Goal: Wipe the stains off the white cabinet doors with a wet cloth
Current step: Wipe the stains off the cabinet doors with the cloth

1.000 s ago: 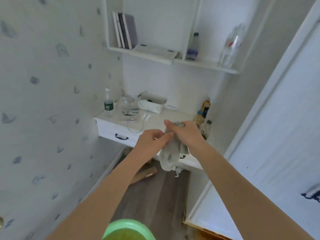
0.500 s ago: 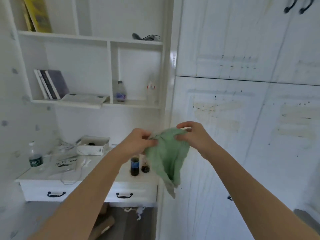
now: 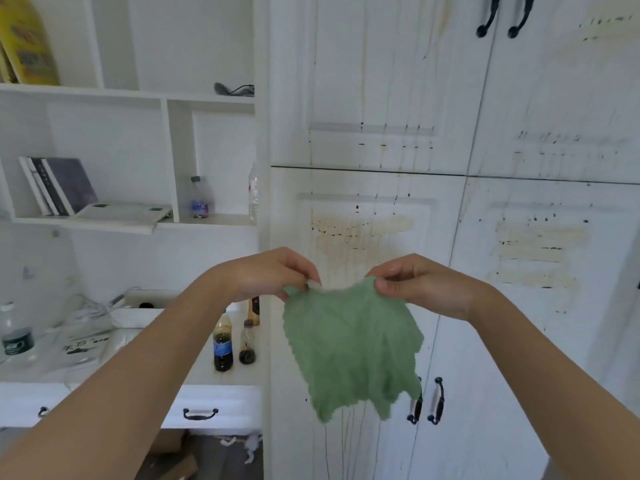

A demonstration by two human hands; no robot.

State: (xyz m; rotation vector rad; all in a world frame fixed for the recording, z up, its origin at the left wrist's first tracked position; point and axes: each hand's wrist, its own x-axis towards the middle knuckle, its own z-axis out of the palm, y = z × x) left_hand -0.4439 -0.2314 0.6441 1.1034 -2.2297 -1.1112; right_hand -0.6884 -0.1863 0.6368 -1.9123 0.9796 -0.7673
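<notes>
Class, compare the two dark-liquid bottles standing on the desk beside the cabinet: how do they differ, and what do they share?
The cola bottle is taller than the small bottle on its right. The cola bottle wears a blue label; the small bottle shows none. Dark liquid fills the cola bottle's lower half, but only the small bottle's base. Both stand upright on the white desk, close together.

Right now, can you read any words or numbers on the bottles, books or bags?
None reads clearly.
Cola bottle: blue label, blurred.
Purple-label bottle: letters, too blurred.
Green-label bottle: white marks, unreadable.
Plastic bag: dark characters, too blurred.
Yellow package: print smeared.
Books: spines too small.
</notes>
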